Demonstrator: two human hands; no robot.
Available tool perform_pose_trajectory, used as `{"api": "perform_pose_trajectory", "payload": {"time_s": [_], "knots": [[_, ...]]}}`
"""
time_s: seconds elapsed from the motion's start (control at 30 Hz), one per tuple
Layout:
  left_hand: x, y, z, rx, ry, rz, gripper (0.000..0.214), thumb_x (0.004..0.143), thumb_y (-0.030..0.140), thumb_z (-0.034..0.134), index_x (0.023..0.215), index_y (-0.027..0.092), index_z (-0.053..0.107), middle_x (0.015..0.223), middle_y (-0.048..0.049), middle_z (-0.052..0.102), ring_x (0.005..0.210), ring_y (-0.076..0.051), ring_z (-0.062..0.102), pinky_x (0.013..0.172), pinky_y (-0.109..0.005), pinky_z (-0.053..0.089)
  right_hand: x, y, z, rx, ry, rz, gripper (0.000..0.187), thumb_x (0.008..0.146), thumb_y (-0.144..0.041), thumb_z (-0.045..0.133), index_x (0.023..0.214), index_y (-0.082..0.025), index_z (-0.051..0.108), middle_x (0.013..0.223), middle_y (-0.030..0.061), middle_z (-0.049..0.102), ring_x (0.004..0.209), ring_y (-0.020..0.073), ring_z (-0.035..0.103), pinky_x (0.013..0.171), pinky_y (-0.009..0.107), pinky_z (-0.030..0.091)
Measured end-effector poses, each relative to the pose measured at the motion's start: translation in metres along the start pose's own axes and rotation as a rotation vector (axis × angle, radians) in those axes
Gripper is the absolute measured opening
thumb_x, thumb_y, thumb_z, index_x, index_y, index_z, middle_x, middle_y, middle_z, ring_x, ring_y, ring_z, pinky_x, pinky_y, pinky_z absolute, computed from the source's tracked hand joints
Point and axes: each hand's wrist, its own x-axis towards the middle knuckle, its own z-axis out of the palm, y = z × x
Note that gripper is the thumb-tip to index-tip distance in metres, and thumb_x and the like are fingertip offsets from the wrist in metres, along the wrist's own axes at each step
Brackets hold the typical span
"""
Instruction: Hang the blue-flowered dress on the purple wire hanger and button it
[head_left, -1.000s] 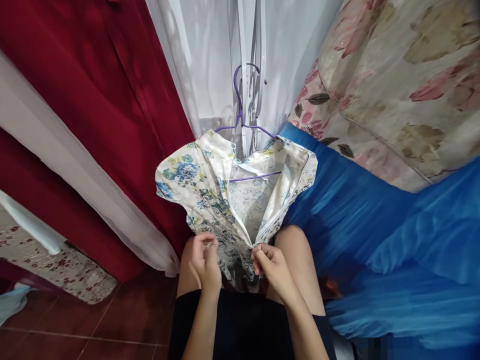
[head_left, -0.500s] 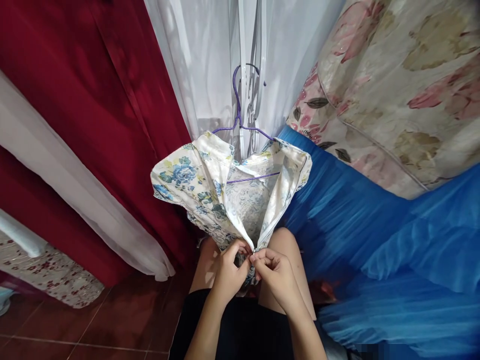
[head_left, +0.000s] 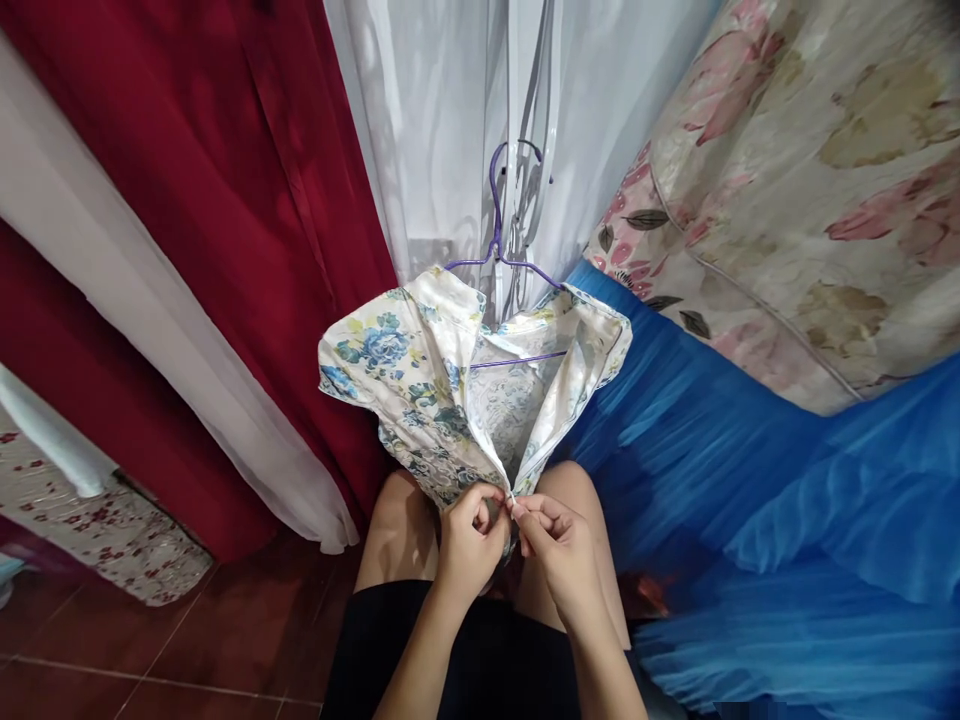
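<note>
A white dress with blue and yellow flowers (head_left: 420, 390) hangs on a purple hanger (head_left: 496, 240), its zipped opening spread in a V from the collar down. At the bottom of that V my left hand (head_left: 474, 535) pinches the fabric edge beside the zipper. My right hand (head_left: 553, 530) is closed with thumb and forefinger on the small zipper pull (head_left: 511, 500). The two hands nearly touch. The lower part of the dress is mostly hidden behind my hands and between my knees.
Red cloth (head_left: 300, 250) and a pale sheer strip (head_left: 150, 300) hang at left. White fabric (head_left: 435, 120) hangs behind the hanger. To the right are a floral cloth (head_left: 780, 300) and blue tulle (head_left: 697, 480). Reddish tiles (head_left: 240, 630) cover the floor.
The view has shifted a little, so the dress and hanger appear slightly farther right. Both hands keep their pinch at the bottom of the opening, which looks about the same.
</note>
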Motion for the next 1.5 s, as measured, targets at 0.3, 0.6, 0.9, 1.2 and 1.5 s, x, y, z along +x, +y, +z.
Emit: {"api": "perform_pose_trajectory", "payload": {"time_s": [0.3, 0.6, 0.9, 1.2, 1.5], "knots": [[-0.001, 0.001, -0.011, -0.048, -0.059, -0.030, 0.007, 0.086, 0.025, 0.060, 0.086, 0.017, 0.061, 0.055, 0.0080, 0.032, 0.050, -0.010, 0.034, 0.052, -0.023, 0.027, 0.016, -0.048, 0.019, -0.082, 0.037, -0.172, 0.033, 0.078, -0.048, 0.074, 0.075, -0.015, 0.069, 0.048, -0.0052, 0.044, 0.045, 0.0099, 0.034, 0.047, 0.025, 0.028], [0.003, -0.006, -0.011, -0.117, -0.128, -0.054, 0.005, 0.085, 0.023, 0.060, 0.083, 0.018, 0.059, 0.052, 0.0093, 0.028, 0.049, -0.010, 0.031, 0.052, -0.023, 0.024, 0.067, -0.125, 0.050, -0.053, 0.046, -0.444, 0.023, 0.077, -0.038, 0.073, 0.075, -0.015, 0.067, 0.046, -0.0061, 0.046, 0.043, 0.0080, 0.035, 0.043, 0.022, 0.026], [0.001, -0.003, -0.016, -0.149, -0.169, -0.041, 0.006, 0.086, 0.023, 0.061, 0.084, 0.018, 0.058, 0.054, 0.0087, 0.030, 0.050, -0.010, 0.032, 0.053, -0.024, 0.024, 0.090, -0.164, 0.064, 0.012, -0.026, -0.537, 0.017, 0.074, -0.031, 0.072, 0.071, -0.015, 0.067, 0.046, -0.0058, 0.048, 0.043, 0.0075, 0.037, 0.042, 0.021, 0.027], [-0.009, -0.024, -0.012, -0.114, -0.189, -0.086, 0.010, 0.088, 0.026, 0.062, 0.085, 0.017, 0.061, 0.053, 0.0093, 0.026, 0.050, -0.010, 0.028, 0.051, -0.024, 0.022, 0.087, -0.180, 0.060, 0.039, -0.047, -0.554, 0.016, 0.074, -0.031, 0.072, 0.073, -0.015, 0.069, 0.046, -0.0070, 0.045, 0.045, 0.0073, 0.035, 0.044, 0.022, 0.027], [0.037, 0.047, -0.051, -0.116, -0.014, 0.095, 0.022, 0.094, 0.037, 0.061, 0.103, 0.020, 0.072, 0.100, -0.0083, 0.071, 0.089, -0.021, 0.065, 0.079, -0.029, 0.050, 0.075, -0.168, 0.053, -0.017, -0.067, -0.481, 0.023, 0.075, -0.037, 0.072, 0.073, -0.015, 0.063, 0.045, -0.0086, 0.042, 0.043, 0.0060, 0.029, 0.044, 0.022, 0.019]]}}
